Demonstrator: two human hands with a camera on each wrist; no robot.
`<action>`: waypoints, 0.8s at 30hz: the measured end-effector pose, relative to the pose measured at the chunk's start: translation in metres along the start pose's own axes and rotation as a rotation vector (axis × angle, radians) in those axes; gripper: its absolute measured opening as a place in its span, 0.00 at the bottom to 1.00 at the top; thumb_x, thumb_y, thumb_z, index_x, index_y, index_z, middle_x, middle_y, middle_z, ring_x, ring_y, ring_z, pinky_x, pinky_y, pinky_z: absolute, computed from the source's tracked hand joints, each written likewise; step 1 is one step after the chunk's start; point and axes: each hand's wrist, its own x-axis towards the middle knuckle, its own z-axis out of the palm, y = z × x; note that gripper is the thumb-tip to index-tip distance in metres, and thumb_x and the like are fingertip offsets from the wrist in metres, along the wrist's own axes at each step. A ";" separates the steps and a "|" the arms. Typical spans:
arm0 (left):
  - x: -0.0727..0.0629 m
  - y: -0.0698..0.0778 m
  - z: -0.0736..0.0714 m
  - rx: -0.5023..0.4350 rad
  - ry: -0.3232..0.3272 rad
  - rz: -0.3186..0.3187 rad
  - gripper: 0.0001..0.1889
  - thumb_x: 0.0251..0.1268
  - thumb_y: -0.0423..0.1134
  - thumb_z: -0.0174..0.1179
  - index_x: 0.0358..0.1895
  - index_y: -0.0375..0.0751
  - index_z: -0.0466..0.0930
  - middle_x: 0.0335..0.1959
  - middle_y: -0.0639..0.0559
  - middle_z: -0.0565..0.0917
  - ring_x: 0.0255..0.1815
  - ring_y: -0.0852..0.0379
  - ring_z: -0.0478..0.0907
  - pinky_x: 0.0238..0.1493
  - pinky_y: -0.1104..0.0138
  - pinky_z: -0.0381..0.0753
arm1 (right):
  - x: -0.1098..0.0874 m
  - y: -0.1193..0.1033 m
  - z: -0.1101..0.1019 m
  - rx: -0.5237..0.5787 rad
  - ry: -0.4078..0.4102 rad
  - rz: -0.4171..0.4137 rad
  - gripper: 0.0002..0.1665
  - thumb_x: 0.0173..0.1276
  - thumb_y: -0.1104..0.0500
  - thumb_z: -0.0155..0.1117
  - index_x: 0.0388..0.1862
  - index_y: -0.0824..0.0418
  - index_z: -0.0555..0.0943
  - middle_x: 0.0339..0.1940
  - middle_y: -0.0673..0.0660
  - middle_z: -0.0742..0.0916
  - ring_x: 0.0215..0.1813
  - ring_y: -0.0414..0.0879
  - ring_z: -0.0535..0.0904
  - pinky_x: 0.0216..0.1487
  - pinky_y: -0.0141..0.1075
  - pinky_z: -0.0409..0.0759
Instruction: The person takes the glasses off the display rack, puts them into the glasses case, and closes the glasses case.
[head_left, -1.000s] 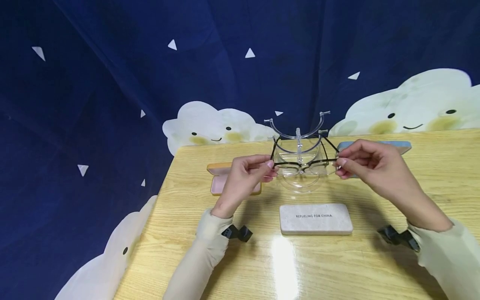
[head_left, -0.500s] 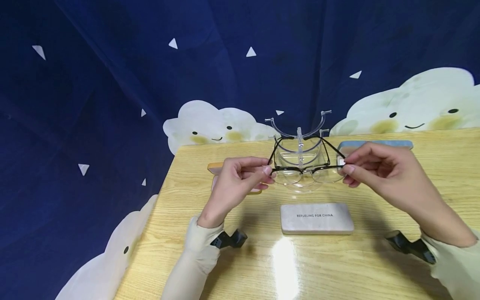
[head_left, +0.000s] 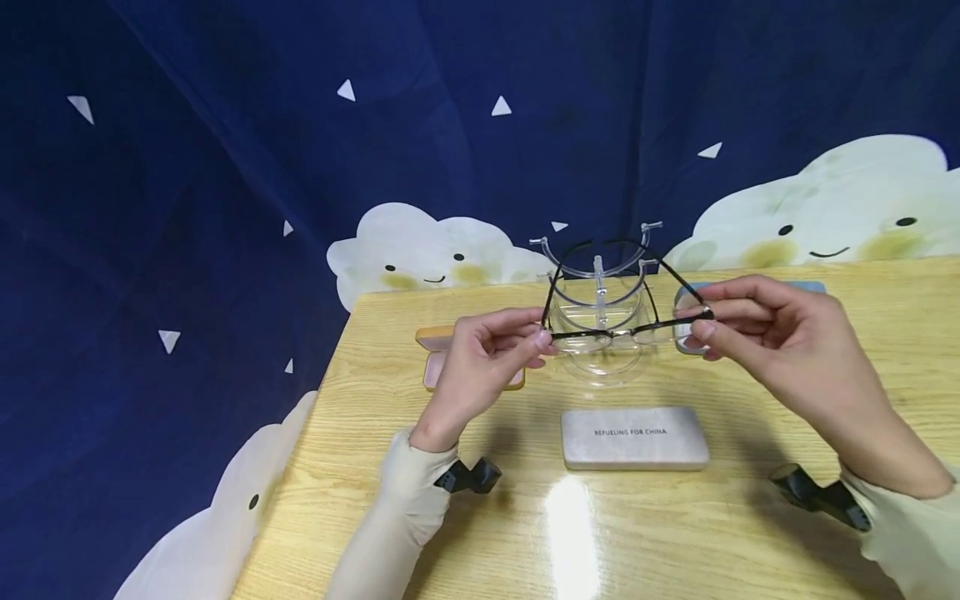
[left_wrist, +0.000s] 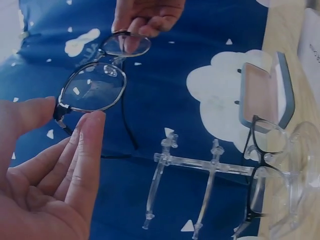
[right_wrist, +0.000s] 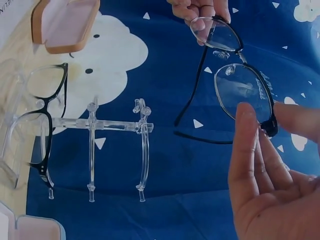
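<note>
Both hands hold one pair of glasses [head_left: 582, 335] with a black browline and thin metal lower rims. My left hand [head_left: 476, 358] pinches its left hinge corner; my right hand [head_left: 787, 350] grips the right one between thumb and fingers. The temples are unfolded and point away from me, overlapping the top of a clear display stand [head_left: 599, 292] in the head view. Both wrist views show the held glasses raised above the stand's upper bars. A second pair, black-framed glasses [right_wrist: 46, 107], sits on a lower tier of that stand, whose two upper tiers bear nothing.
A closed whitish glasses case [head_left: 634, 437] with lettering lies in front of the stand. Behind my left hand is an open orange case [head_left: 433, 337] with pink lining. An open blue case [head_left: 806, 288] stands partly hidden behind my right hand. Blue cloth [head_left: 420, 125] hangs behind the table.
The held glasses first came down and toward me, then rose again with their temple tips higher. My right hand has shifted right, and the frame's right end now sits higher than its left.
</note>
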 end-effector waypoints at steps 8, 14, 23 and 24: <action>0.005 -0.007 0.001 0.000 0.008 0.017 0.17 0.74 0.25 0.60 0.62 0.22 0.79 0.47 0.22 0.86 0.49 0.23 0.85 0.48 0.61 0.92 | 0.001 0.002 -0.001 -0.112 0.019 0.037 0.19 0.67 0.75 0.69 0.56 0.66 0.86 0.42 0.47 0.95 0.36 0.41 0.93 0.37 0.29 0.88; 0.007 -0.010 0.001 0.008 0.026 0.040 0.15 0.73 0.26 0.61 0.59 0.24 0.82 0.46 0.24 0.88 0.46 0.35 0.90 0.48 0.63 0.91 | 0.003 0.004 -0.003 -0.195 0.018 0.025 0.19 0.67 0.75 0.70 0.56 0.65 0.87 0.38 0.47 0.95 0.34 0.40 0.92 0.35 0.29 0.88; 0.006 -0.016 0.004 0.169 0.141 0.195 0.13 0.73 0.33 0.65 0.54 0.30 0.88 0.45 0.37 0.92 0.42 0.57 0.90 0.48 0.66 0.90 | 0.005 0.010 -0.001 -0.132 0.025 -0.012 0.16 0.67 0.75 0.69 0.53 0.70 0.87 0.36 0.50 0.95 0.32 0.41 0.92 0.32 0.30 0.87; 0.006 -0.016 0.004 0.197 0.154 0.211 0.13 0.73 0.35 0.65 0.54 0.31 0.88 0.45 0.39 0.92 0.42 0.57 0.90 0.48 0.67 0.90 | 0.006 0.011 -0.001 -0.140 0.027 -0.010 0.15 0.67 0.75 0.70 0.52 0.70 0.87 0.36 0.50 0.95 0.32 0.42 0.92 0.32 0.30 0.87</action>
